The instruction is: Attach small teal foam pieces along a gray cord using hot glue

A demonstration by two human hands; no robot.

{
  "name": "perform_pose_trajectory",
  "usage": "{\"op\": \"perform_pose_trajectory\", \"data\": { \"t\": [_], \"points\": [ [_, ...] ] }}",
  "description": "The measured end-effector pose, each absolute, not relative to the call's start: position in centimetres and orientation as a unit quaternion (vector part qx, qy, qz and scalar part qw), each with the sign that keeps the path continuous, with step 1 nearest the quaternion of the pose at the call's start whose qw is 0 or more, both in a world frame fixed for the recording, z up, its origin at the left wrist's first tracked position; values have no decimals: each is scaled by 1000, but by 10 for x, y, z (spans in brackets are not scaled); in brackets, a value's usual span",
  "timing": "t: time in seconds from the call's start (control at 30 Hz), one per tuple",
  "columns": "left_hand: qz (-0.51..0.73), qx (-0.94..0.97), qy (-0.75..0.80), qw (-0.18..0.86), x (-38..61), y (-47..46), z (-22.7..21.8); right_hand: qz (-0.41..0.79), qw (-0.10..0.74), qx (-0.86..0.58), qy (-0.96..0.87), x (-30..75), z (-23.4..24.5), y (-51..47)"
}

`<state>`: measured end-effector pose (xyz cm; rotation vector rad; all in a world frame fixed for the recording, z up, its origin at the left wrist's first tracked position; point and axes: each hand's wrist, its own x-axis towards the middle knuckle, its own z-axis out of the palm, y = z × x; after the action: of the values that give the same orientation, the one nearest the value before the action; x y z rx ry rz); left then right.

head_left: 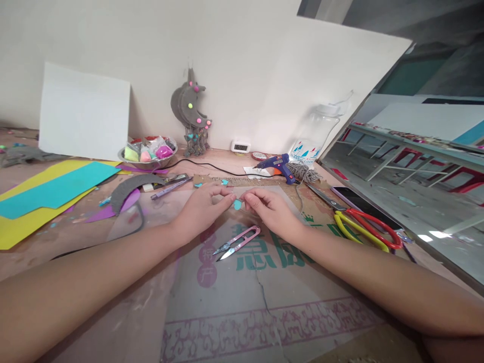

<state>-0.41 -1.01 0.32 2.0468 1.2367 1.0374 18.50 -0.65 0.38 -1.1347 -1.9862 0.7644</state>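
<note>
My left hand [206, 205] and my right hand [270, 207] meet over the plastic-covered middle of the table, both with fingers pinched. A small teal heart [238, 204] shows between the fingertips, just below the left thumb tip. What the right fingers pinch is too small to make out. Below the hands lies a pair of pink thread snips [238, 243], blades pointing left. Small teal pieces [225, 182] lie beyond my left hand.
Right: scissors [359, 227], a phone [365, 206]. Behind: a blue glue gun [278, 166] with black cord, grey yarn [303, 172], a plastic jug [315, 133], a clock [240, 146], a grey moon ornament [191, 106]. Left: a clay bowl [151, 164], coloured sheets [64, 189], a grey arc [130, 191].
</note>
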Motion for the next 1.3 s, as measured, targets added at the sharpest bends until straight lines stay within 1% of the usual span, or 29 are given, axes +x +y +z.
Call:
{"op": "perform_pose_trajectory", "data": {
  "t": [0.13, 0.37, 0.7, 0.9, 1.07, 1.17, 1.3],
  "points": [
    [386, 761, 453, 260, -4, -10, 3, 311, 363, -448, -756, 183, 4, -6],
    [387, 777, 427, 254, -5, -5, -1, 293, 359, -456, -760, 183, 2, -5],
    [382, 753, 456, 281, -3, -11, 5, 289, 356, -468, -755, 182, 5, -8],
    [383, 748, 458, 290, -3, -13, 7, 320, 361, -455, -748, 182, 6, -7],
    [383, 743, 451, 312, -2, -11, 5, 303, 357, -457, -756, 183, 2, -5],
    [415, 704, 475, 325, -4, -7, 4, 305, 357, -459, -754, 183, 1, -5],
    [467, 628, 546, 299, -9, -4, 3, 315, 362, -453, -751, 185, 0, -6]
  ]
}}
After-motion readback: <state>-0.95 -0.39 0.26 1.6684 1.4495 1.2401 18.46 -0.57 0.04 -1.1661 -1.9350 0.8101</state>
